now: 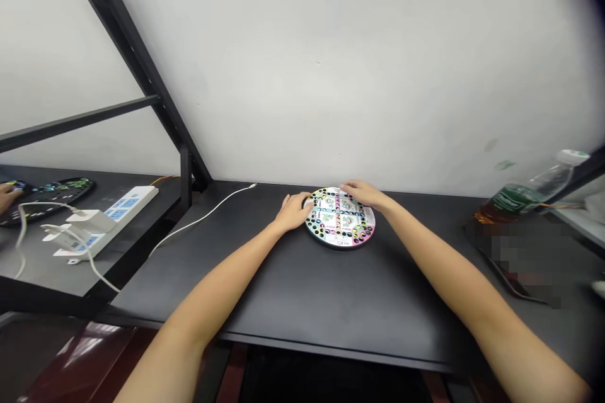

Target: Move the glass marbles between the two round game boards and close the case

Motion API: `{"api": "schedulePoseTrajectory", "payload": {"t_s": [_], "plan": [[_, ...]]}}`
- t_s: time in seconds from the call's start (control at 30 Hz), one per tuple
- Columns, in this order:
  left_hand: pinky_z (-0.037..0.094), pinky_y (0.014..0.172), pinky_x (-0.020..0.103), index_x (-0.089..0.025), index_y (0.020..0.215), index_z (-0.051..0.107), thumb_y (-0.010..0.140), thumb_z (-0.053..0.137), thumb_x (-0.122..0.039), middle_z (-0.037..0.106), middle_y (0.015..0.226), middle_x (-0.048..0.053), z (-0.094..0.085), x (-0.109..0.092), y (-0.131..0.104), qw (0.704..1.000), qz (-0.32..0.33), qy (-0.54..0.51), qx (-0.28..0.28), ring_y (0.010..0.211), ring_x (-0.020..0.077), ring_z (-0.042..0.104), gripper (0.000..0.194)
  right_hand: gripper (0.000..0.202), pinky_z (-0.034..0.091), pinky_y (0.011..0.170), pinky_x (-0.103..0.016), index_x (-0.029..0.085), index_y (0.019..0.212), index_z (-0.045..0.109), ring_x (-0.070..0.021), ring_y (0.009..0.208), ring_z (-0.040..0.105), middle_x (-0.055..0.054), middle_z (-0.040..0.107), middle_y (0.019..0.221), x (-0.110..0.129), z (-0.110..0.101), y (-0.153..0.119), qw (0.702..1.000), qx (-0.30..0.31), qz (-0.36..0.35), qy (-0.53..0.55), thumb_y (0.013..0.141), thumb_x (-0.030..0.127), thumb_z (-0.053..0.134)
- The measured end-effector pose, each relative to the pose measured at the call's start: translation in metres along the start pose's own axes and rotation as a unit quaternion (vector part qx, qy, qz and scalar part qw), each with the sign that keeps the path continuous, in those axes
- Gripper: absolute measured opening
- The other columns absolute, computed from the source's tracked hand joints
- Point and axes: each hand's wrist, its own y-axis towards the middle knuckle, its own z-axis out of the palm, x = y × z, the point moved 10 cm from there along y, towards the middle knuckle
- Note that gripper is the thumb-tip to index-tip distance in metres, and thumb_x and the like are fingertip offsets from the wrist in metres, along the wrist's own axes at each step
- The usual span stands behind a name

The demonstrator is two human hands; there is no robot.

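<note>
A round game board (339, 240) with colourful printing and rings of dark round holes lies flat on the black desk, a little right of the middle. My left hand (293, 211) grips its left rim, with the thumb at the upper surface and some fingers hidden at the edge. At the far upper-right rim, the fingers of my right hand (363, 194) curl over the edge of the same board. Pale printed areas with small pictures fill the board's centre.
A white cable (203, 220) crosses the desk's left part. On the neighbouring desk lie a power strip (125, 204) with plugged-in chargers, a dark round board (70, 192) and another person's hand (7, 195). A tilted bottle (515, 198) is at right, near a blurred-out dark object (520, 264).
</note>
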Motion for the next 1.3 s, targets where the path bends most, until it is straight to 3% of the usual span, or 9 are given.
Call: {"api": "schedulePoseTrajectory", "payload": {"t_s": [0.13,0.27,0.37,0.5,0.73,0.9,1.03,1.17,1.3], "plan": [[0.021,0.122,0.052,-0.025,0.137,0.051,0.096,0.042,-0.039,0.058,0.142,0.006,-0.001,-0.011,-0.008,0.999,0.033,0.004,0.009,0.134,0.0245,0.049,0.044,0.034,0.048,0.090,-0.031,0.016,0.103,0.073,-0.0240,0.102,0.066,-0.012,0.074,0.112,0.053,0.042,0.034,0.994,-0.009,-0.039,-0.105,0.095,0.040,0.051],[0.031,0.118,0.048,-0.025,0.134,0.053,0.094,0.047,-0.035,0.063,0.135,0.006,-0.009,-0.006,-0.005,0.999,0.034,-0.038,-0.011,0.127,0.0249,0.055,0.042,0.034,0.047,0.085,-0.029,0.017,0.086,0.074,-0.0238,0.096,0.066,-0.012,0.075,0.097,0.069,0.062,0.051,0.982,-0.051,-0.024,-0.180,0.096,0.040,0.050],[0.043,0.110,0.041,-0.022,0.130,0.056,0.092,0.052,-0.035,0.065,0.130,0.007,-0.010,0.005,0.003,0.992,0.020,-0.120,-0.023,0.122,0.0231,0.059,0.040,0.037,0.045,0.084,-0.031,0.016,0.084,0.072,-0.0244,0.093,0.066,-0.014,0.074,0.093,0.069,0.065,0.050,0.980,-0.071,-0.027,-0.187,0.098,0.037,0.045],[0.048,0.103,0.039,-0.019,0.132,0.054,0.091,0.055,-0.036,0.068,0.126,0.010,-0.008,0.012,0.007,0.983,0.003,-0.184,-0.004,0.117,0.0231,0.063,0.045,0.037,0.043,0.089,-0.032,0.015,0.087,0.072,-0.0249,0.096,0.063,-0.015,0.073,0.097,0.072,0.059,0.040,0.975,-0.109,-0.050,-0.185,0.098,0.035,0.043],[0.046,0.103,0.038,-0.024,0.134,0.054,0.102,0.029,-0.046,0.068,0.125,0.004,-0.018,-0.005,-0.004,0.994,0.030,-0.103,0.003,0.113,0.0219,0.063,0.046,0.036,0.041,0.090,-0.032,0.016,0.084,0.071,-0.0241,0.095,0.061,-0.014,0.073,0.095,0.083,0.038,0.029,0.971,-0.160,-0.061,-0.165,0.097,0.031,0.041],[0.043,0.105,0.039,-0.023,0.113,0.066,0.104,0.016,-0.042,0.071,0.112,0.005,-0.010,-0.016,-0.007,0.997,0.080,-0.004,0.020,0.108,0.0222,0.063,0.053,0.035,0.041,0.077,-0.030,0.019,0.072,0.065,-0.0229,0.080,0.061,-0.011,0.070,0.081,0.089,0.014,0.023,0.973,-0.153,-0.045,-0.165,0.094,0.038,0.045],[0.038,0.110,0.039,-0.025,0.122,0.063,0.104,0.018,-0.039,0.067,0.123,0.004,-0.006,-0.022,-0.010,0.993,0.112,0.033,0.021,0.118,0.0212,0.058,0.050,0.042,0.035,0.062,-0.028,0.020,0.062,0.055,-0.0166,0.061,0.051,-0.004,0.058,0.060,0.089,-0.021,0.013,0.978,-0.152,-0.033,-0.140,0.095,0.044,0.045],[0.035,0.112,0.043,-0.023,0.130,0.058,0.100,0.036,-0.040,0.064,0.127,0.007,-0.004,-0.026,-0.012,0.989,0.119,0.080,0.024,0.120,0.0232,0.055,0.041,0.049,0.029,0.054,-0.027,0.022,0.055,0.041,-0.0125,0.053,0.040,0.002,0.039,0.050,0.086,-0.085,-0.016,0.975,-0.203,-0.038,-0.081,0.094,0.052,0.044],[0.036,0.112,0.043,-0.023,0.132,0.056,0.099,0.034,-0.031,0.063,0.128,0.007,-0.004,-0.028,-0.013,0.989,0.115,0.091,0.025,0.120,0.0227,0.054,0.040,0.050,0.025,0.051,-0.027,0.023,0.055,0.034,-0.0111,0.050,0.031,0.004,0.029,0.051,0.091,-0.159,-0.075,0.945,-0.316,-0.076,-0.035,0.090,0.056,0.046]]}}
